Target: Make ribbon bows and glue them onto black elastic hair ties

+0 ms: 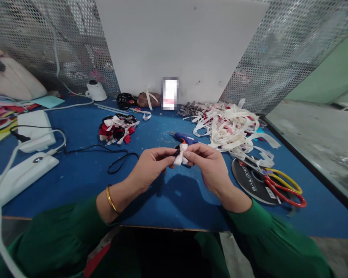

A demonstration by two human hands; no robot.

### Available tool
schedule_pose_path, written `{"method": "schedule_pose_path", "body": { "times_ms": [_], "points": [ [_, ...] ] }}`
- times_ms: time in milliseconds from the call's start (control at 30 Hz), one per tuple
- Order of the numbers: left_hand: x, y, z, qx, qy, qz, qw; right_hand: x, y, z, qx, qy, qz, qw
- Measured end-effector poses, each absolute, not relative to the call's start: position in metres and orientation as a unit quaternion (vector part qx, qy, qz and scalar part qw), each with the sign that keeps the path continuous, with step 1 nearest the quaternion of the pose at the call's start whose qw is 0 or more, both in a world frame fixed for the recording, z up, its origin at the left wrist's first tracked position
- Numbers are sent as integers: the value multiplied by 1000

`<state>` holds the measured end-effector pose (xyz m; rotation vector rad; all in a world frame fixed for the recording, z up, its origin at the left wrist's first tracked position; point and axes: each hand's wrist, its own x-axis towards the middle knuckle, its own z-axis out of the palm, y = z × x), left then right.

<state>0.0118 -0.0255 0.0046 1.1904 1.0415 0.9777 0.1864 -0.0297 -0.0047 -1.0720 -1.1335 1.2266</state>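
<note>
The likeliest trouble is the small white bow point(180, 155) sitting crooked or coming away from the dark piece point(177, 151) behind it, should the two hands pull unevenly. The glue gun point(184, 138) lies just beyond the hands on the worktop point(150, 216); if it is hot, a knuckle drifting forward could be burned. The black cable point(95, 147), looped near the left hand point(148, 168), might snag a wrist.

The fingers of both hands are nearly closed, thumbs against fingertips. The left pinches the dark piece and the bow's left side; the right hand point(210, 164) pinches the bow's right side. How tightly they press cannot be told. The bow is held above the worktop, around midway between its left and right edges.
</note>
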Motion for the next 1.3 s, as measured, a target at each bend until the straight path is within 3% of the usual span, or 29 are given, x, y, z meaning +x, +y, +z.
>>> {"method": "schedule_pose_path", "body": {
  "times_ms": [1000, 1300],
  "points": [
    [10, -24, 1, 491, 421, 430, 630, 181, -33, -12, -480, -541, 412, 554],
    [12, -25, -1, 562, 444, 453, 531, 178, -34, -13, -475, -559, 403, 548]
  ]
}}
